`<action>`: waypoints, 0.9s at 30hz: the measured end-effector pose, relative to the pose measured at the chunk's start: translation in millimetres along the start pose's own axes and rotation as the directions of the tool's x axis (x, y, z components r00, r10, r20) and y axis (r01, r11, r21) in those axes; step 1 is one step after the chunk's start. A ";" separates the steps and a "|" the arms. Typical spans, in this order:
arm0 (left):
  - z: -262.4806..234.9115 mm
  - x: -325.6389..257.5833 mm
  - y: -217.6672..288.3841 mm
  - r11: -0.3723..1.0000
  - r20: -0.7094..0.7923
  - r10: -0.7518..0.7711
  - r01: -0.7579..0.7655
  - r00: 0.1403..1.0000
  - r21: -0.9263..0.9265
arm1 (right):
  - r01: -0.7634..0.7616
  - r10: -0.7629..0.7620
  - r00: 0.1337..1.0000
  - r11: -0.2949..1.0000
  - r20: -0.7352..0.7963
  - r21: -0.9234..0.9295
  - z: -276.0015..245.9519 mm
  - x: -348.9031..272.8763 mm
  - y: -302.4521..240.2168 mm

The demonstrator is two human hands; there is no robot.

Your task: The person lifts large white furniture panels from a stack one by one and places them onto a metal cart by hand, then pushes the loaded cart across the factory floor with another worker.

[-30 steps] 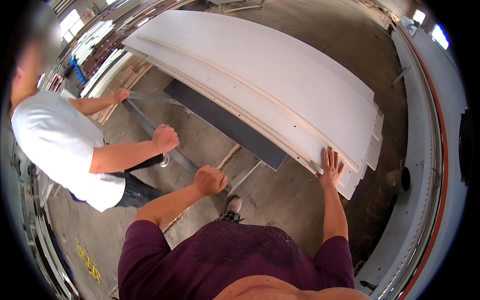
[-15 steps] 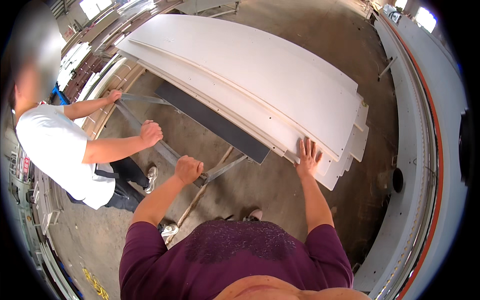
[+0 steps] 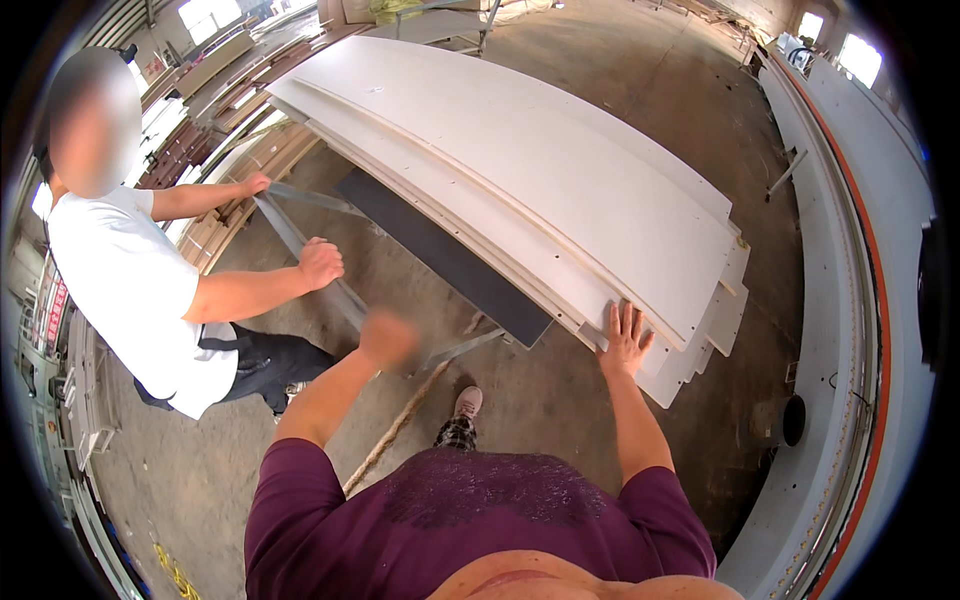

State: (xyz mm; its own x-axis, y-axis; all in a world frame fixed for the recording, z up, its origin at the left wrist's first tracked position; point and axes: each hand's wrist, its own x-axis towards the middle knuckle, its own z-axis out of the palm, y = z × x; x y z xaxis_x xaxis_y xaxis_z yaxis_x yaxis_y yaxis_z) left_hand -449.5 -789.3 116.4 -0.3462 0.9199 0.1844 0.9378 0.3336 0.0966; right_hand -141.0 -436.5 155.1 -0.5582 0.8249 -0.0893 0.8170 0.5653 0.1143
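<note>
A stack of white panels point(image 3: 520, 150) lies on a metal-framed cart, with staggered, stepped ends at the right. My left hand point(image 3: 388, 340) is blurred, but its outline is a closed fist at the near end of the cart's grey metal bar point(image 3: 345, 300). My right hand point(image 3: 626, 345) rests flat with fingers spread on the near right corner of the stack. Below the stack's near side, a dark grey board point(image 3: 450, 260) lies on the cart. At the left, a co-worker in a white shirt point(image 3: 125, 280) has both hands on the same metal frame.
A long grey machine point(image 3: 850, 300) with an orange strip runs along the right side. Piles of boards point(image 3: 255, 165) stand behind the co-worker. A rope-like strip point(image 3: 400, 420) lies on the concrete floor point(image 3: 230, 480), and a dark round pipe opening point(image 3: 792, 420) faces out at the right.
In the picture, the cart and panels have shifted slightly right and down. The co-worker has shifted right too. One of my feet has come forward. My right hand stays on the stack.
</note>
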 end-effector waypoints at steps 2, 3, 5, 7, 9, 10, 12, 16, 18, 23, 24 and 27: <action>-8.4 9.9 -0.1 1.000 -0.018 0.022 -0.022 1.000 -0.002 | -0.007 0.007 1.000 1.000 -0.015 -0.001 1.9 3.0 -2.7; -6.7 11.5 -3.7 0.999 -0.030 0.029 -0.030 0.999 -0.016 | -0.009 0.009 1.000 1.000 -0.013 0.004 1.9 3.9 -4.8; -1.5 12.9 -8.5 0.998 -0.053 0.043 -0.046 0.998 -0.053 | -0.024 0.024 1.000 1.000 0.007 -0.016 -1.3 4.4 -7.1; 6.0 16.1 -13.1 0.992 -0.088 0.063 -0.072 0.994 -0.103 | -0.027 0.027 1.000 1.000 -0.013 -0.010 -5.5 6.1 -8.7; 6.1 21.4 -17.8 0.990 -0.105 0.091 -0.101 0.990 -0.096 | -0.036 0.036 0.999 0.999 -0.028 0.002 -8.7 8.9 -9.5; 4.8 16.5 -16.1 0.988 -0.094 0.094 -0.104 0.991 -0.110 | -0.044 0.044 0.999 0.999 -0.006 0.001 -4.2 3.1 -10.2; -1.6 8.1 -14.0 0.985 -0.069 0.097 -0.106 0.993 -0.138 | -0.057 0.057 0.998 0.998 0.041 -0.001 3.6 -6.0 -14.1; -9.6 31.4 -26.9 0.979 -0.115 0.120 -0.137 0.986 -0.153 | -0.064 0.064 0.998 0.998 0.000 0.016 -17.5 10.0 -21.6; -16.4 33.7 -25.6 0.980 -0.123 0.119 -0.136 0.985 -0.143 | -0.041 0.042 0.998 0.999 -0.036 0.023 -14.1 15.3 -22.3; -19.2 35.5 -21.3 0.983 -0.141 0.114 -0.132 0.983 -0.125 | -0.034 0.035 0.998 0.999 -0.048 0.016 -5.5 12.9 -21.0; -21.9 35.4 -20.0 0.981 -0.158 0.120 -0.141 0.980 -0.130 | -0.027 0.028 0.998 1.000 -0.054 0.014 -2.5 13.5 -21.0; -2.6 24.3 -21.7 0.980 -0.134 0.106 -0.126 0.985 -0.153 | -0.022 0.021 0.997 1.000 -0.072 -0.013 7.1 16.1 -21.9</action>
State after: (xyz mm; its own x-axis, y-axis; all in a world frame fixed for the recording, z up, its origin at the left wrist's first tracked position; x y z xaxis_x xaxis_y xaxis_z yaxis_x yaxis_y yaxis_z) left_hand -478.3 -774.8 121.4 -0.2452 0.9140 0.3231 0.9586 0.1789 0.2215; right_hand -166.9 -435.6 144.2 -0.5500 0.8350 -0.0156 0.8270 0.5471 0.1291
